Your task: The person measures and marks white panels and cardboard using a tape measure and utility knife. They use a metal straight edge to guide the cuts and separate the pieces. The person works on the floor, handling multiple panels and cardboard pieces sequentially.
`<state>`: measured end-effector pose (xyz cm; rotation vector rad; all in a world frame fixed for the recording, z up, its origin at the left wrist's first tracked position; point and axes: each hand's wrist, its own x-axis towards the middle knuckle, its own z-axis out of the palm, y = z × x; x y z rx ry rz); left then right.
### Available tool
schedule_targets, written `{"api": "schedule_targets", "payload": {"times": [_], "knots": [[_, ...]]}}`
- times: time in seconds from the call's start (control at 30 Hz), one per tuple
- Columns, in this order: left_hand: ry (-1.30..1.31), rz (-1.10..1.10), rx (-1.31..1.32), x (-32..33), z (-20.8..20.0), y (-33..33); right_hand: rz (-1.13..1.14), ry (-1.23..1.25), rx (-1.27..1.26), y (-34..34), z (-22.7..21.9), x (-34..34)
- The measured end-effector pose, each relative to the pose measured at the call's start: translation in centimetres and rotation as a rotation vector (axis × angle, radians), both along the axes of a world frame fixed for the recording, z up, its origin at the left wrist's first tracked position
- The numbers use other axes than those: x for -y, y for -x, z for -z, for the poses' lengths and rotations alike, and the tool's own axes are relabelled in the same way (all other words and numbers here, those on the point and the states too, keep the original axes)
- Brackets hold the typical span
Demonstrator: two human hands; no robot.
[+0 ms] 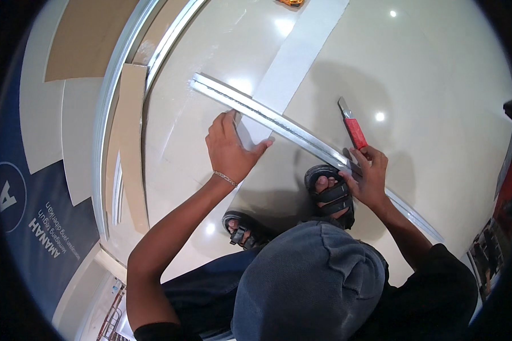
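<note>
A long white board strip (302, 50) lies on the floor, running from the far middle down towards my feet. Across it, at a slant, rests a silvery metal profile (290, 129). My left hand (231, 149) grips the strip just below the profile, its thumb at the right edge and its fingers at the left edge. In my right hand (371, 175) is a utility knife (354, 128) with a red handle, held by the handle's end, blade pointing away from me. That hand's thumb side also touches the profile near my right foot.
Brown and white boards (82, 42) and long metal profiles (105, 131) stand along the left, beside a narrow brown strip (132, 148). A dark blue printed panel (45, 244) is behind them. An orange object (292, 2) lies at the far edge. My sandalled feet (330, 196) flank the strip.
</note>
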<state>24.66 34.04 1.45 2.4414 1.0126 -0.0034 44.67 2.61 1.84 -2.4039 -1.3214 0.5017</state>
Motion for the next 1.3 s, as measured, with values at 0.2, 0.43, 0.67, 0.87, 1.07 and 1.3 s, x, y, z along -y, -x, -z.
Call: {"api": "schedule_targets", "payload": {"times": [0.2,0.43,0.67,0.87,1.07,1.3], "knots": [[0.012,0.059,-0.048,0.2,1.3,0.1,-0.034,0.029,-0.048,0.4,0.3,0.0],[0.045,0.136,-0.050,-2.0,1.5,1.5,-0.114,0.035,-0.017,-0.3,0.8,0.5],[0.030,0.181,-0.088,-3.1,0.8,4.0,0.218,-0.087,0.265,-11.7,1.1,3.2],[0.037,0.207,-0.014,-2.9,1.6,5.1,0.436,0.087,0.357,-22.6,3.5,2.4],[0.052,0.227,-0.036,-3.1,-1.0,6.2,0.136,-0.153,0.364,-23.5,2.7,-13.5],[0.301,0.003,0.007,-7.7,-9.3,12.0,-0.254,-0.085,0.256,-19.4,4.8,-38.0]]}}
